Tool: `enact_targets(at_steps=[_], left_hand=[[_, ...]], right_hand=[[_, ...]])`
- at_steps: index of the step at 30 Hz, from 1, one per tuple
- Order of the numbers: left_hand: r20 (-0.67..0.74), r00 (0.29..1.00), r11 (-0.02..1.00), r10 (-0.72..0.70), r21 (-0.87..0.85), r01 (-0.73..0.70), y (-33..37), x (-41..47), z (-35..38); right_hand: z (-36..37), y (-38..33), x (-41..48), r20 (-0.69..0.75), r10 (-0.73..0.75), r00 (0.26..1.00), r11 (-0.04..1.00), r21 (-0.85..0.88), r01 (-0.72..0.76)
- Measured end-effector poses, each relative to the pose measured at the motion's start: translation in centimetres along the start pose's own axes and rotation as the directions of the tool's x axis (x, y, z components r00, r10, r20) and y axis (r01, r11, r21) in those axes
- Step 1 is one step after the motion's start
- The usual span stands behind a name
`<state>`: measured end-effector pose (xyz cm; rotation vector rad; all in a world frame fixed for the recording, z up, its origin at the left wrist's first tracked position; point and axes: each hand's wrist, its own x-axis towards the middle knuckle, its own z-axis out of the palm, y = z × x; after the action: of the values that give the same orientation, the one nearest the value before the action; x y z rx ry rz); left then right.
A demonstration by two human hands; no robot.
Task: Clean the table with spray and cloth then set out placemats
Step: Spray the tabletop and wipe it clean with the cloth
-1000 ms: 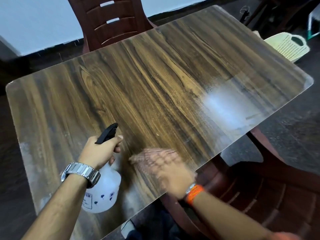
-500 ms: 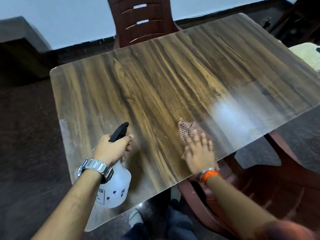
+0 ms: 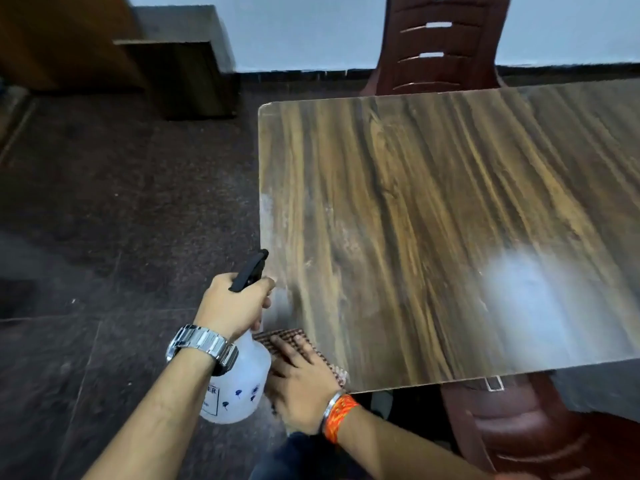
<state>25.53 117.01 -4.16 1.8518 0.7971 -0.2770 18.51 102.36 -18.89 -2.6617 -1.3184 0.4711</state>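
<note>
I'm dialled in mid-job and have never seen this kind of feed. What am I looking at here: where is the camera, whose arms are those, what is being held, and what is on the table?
There is no machine here. A person wears one wide-angle camera on the head, looking forward and down, so the two arms coming in from the bottom are that person's own.

The left hand, with a metal watch on the wrist, grips a white spray bottle with a black trigger, at the near left corner of the table. The right hand, with an orange wristband, lies flat on a checked cloth, pressing it onto the tabletop near that same corner.

The wooden tabletop carries nothing else that I can see; no placemats are in view. The pale patch at the right looks like glare or wet spray. Two dark red chairs stand by, one at the far side and one at the near right.
</note>
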Motion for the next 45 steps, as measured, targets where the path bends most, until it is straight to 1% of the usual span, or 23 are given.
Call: enact_targets(at_steps=[2,4,5,12,16,19,21,24,26,28,30,32,33,35,37,38,39,40,41,43,44,45], left_hand=[[-0.017,0.999,0.999,-0.034,-0.027,0.033,-0.9,0.4,-1.5],[-0.024,0.998,0.998,-0.058,-0.016,0.057,-1.5,0.8,-2.4],[-0.029,0.997,0.998,-0.068,-0.011,0.068,-1.7,1.0,-2.6],[-0.104,0.986,0.986,-0.13,-0.122,0.117,-1.9,4.2,-2.7],[-0.158,0.975,0.981,-0.159,-0.137,0.138,-2.0,5.7,-2.5],[-0.183,0.968,0.978,-0.17,-0.147,0.144,-2.0,5.7,-2.7],[-0.196,0.962,0.975,-0.189,-0.154,0.16,-2.1,5.7,-3.0],[-0.192,0.964,0.977,-0.186,-0.144,0.16,-1.8,5.5,-3.0],[-0.176,0.97,0.98,-0.17,-0.129,0.149,-1.2,5.3,-2.8],[-0.147,0.977,0.981,-0.157,-0.139,0.137,-0.6,5.4,-2.5],[-0.13,0.982,0.983,-0.14,-0.134,0.122,-0.1,5.5,-2.2],[-0.12,0.984,0.986,-0.128,-0.118,0.114,0.1,5.7,-1.7],[-0.118,0.985,0.987,-0.125,-0.12,0.111,0.1,5.8,-1.6],[-0.111,0.986,0.987,-0.125,-0.119,0.112,-0.2,5.7,-1.3],[-0.093,0.987,0.986,-0.127,-0.123,0.115,-0.6,5.5,-1.4],[-0.088,0.988,0.985,-0.128,-0.127,0.117,-0.8,5.4,-1.4],[-0.089,0.987,0.985,-0.134,-0.125,0.122,-0.9,5.2,-1.4],[-0.091,0.986,0.984,-0.138,-0.124,0.126,-1.0,5.1,-1.4],[-0.092,0.987,0.985,-0.135,-0.124,0.123,-1.1,4.9,-1.4],[-0.092,0.988,0.987,-0.122,-0.119,0.111,-1.1,4.4,-1.4],[-0.09,0.989,0.988,-0.116,-0.112,0.106,-1.2,4.1,-1.4],[-0.09,0.989,0.988,-0.114,-0.11,0.104,-1.2,3.9,-1.4]], right_hand=[[-0.8,0.8,1.3,-0.028,0.071,0.997,0.997,0.037,-0.07],[-1.9,2.3,3.4,-0.056,0.148,0.987,0.986,0.083,-0.143],[-2.6,3.3,4.7,-0.065,0.164,0.984,0.984,0.087,-0.159],[-6.6,11.8,16.4,-0.102,0.178,0.979,0.984,0.023,-0.176],[-9.5,17.6,23.3,-0.167,0.256,0.952,0.967,0.022,-0.256],[-10.9,19.8,26.5,-0.164,0.29,0.943,0.957,0.026,-0.289],[-11.2,19.9,27.2,-0.142,0.305,0.942,0.952,0.021,-0.305],[-11.0,18.6,24.8,-0.119,0.258,0.959,0.965,-0.02,-0.262],[-9.9,16.3,20.8,-0.096,0.165,0.982,0.983,-0.063,-0.171],[-8.0,12.8,15.8,-0.043,0.043,0.998,0.996,-0.074,-0.046],[-5.0,9.3,10.3,0.008,-0.072,0.997,0.996,-0.055,0.073],[-2.4,6.4,5.0,0.046,-0.175,0.983,0.981,-0.074,0.178],[-1.7,5.6,3.1,0.051,-0.206,0.977,0.975,-0.079,0.21],[-1.5,5.4,1.1,0.036,-0.215,0.976,0.974,-0.068,0.217],[-2.7,7.2,1.9,-0.008,-0.155,0.988,0.987,-0.04,0.154],[-3.5,9.0,3.1,-0.043,-0.085,0.995,0.996,-0.035,0.084],[-4.6,11.5,4.5,-0.076,0.024,0.997,0.999,-0.022,-0.026],[-5.7,14.4,5.9,-0.103,0.159,0.982,0.987,-0.005,-0.161],[-6.7,17.6,7.1,-0.14,0.302,0.943,0.953,0.018,-0.303],[-8.9,24.0,8.6,-0.179,0.564,0.806,0.825,0.1,-0.555],[-9.7,26.4,8.9,-0.166,0.661,0.732,0.75,0.149,-0.644],[-10.2,27.7,9.1,-0.143,0.728,0.67,0.685,0.194,-0.702]])
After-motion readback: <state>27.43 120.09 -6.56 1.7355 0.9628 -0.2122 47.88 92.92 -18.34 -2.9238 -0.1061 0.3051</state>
